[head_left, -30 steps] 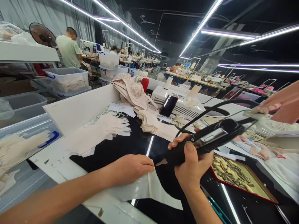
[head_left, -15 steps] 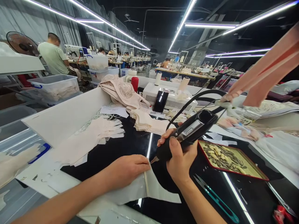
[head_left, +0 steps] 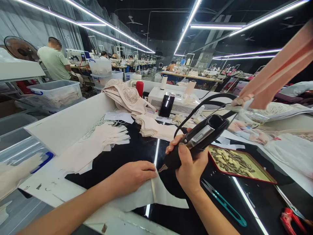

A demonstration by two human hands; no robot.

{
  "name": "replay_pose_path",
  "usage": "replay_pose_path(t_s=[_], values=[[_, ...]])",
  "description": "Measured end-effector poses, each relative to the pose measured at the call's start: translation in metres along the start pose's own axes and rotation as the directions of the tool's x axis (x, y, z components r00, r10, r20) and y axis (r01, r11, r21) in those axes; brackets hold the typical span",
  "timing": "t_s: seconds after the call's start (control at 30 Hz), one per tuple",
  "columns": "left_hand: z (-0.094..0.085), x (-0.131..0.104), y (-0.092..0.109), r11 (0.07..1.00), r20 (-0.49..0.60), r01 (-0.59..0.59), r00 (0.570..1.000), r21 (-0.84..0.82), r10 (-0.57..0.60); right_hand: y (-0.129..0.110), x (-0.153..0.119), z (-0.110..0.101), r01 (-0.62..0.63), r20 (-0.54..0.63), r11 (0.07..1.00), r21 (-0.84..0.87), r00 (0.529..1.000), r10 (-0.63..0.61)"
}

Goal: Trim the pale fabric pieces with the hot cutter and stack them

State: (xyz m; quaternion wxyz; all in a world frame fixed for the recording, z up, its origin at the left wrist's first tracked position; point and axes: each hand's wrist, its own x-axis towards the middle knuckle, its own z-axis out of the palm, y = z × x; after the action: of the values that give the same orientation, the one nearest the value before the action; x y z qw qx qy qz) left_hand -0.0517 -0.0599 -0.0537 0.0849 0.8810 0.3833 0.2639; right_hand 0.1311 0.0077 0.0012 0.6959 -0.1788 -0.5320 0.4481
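Observation:
A white cut fabric piece (head_left: 168, 197) lies across the black table surface, with a narrow cream strip (head_left: 153, 191) running down it. My left hand (head_left: 134, 176) is closed on its upper edge, fingers together and pointing right; the thumb is hidden. In my right hand (head_left: 189, 166) is a black corded handheld tool (head_left: 199, 138) with a silver side plate, gripped at a slant. Its small pointed tip (head_left: 162, 168) is just right of my left fingertips, near the fabric's edge; I cannot tell whether it touches.
Fanned fabric pieces (head_left: 97, 140) lie left, a fabric stack (head_left: 156, 127) behind. On the right are a tray of seeds and peanuts (head_left: 266, 174), teal thread snips (head_left: 227, 205) and red-handled scissors (head_left: 290, 218). A phone (head_left: 167, 106) leans on a white box (head_left: 154, 94). Pink cloth strips (head_left: 276, 68) hang beside the tool's cord.
Both hands keep nearly the same place on the fabric and tool. The view has shifted slightly, bringing more of the red-handled scissors into sight. A faint haze shows above the tool's tip.

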Motion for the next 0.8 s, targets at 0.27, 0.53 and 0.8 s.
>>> replay_pose_path(t_s=[0.27, 0.53, 0.8], values=[[-0.0001, -0.0004, -0.0010, 1.000, 0.006, -0.007, 1.000, -0.003, 0.007, -0.0033, -0.0058, -0.0041, 0.012, -0.002, 1.000, -0.003, 1.000, -0.012], [-0.0019, 0.0003, -0.0016, 1.000, 0.019, -0.002, 1.000, -0.003, 0.003, -0.0011, -0.0083, -0.0016, 0.014, 0.001, 1.000, -0.006, 1.000, -0.014], [-0.0024, -0.0016, -0.0049, 1.000, 0.010, 0.005, 1.000, -0.023, -0.005, -0.0064, -0.0078, -0.0020, 0.008, -0.007, 1.000, -0.006, 1.000, -0.008]])
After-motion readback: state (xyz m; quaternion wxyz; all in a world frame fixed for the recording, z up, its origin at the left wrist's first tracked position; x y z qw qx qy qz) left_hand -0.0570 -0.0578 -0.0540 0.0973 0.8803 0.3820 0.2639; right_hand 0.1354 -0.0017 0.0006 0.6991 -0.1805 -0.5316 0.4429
